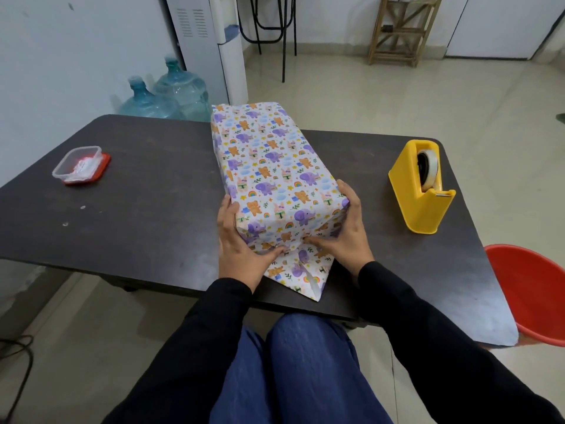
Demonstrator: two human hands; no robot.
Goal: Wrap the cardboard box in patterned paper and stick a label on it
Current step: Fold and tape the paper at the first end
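On the dark table, left hand and right hand are both spread around the near end of the box, thumbs pressing the patterned paper folds in. Tape dispenser sits off to the right.

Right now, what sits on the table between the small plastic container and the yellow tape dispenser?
The paper-wrapped box lies between them, with the left hand and right hand pressing its near-end paper, as the head view shows.

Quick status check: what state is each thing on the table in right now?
Box: covered in patterned paper, near end unfinished.
Bottom flap: lying flat, not folded up.
Left hand: pressing side fold inward.
Right hand: pressing opposite fold inward.
Tape dispenser: upright, roll loaded, untouched.
Plastic container: sitting on its red lid.
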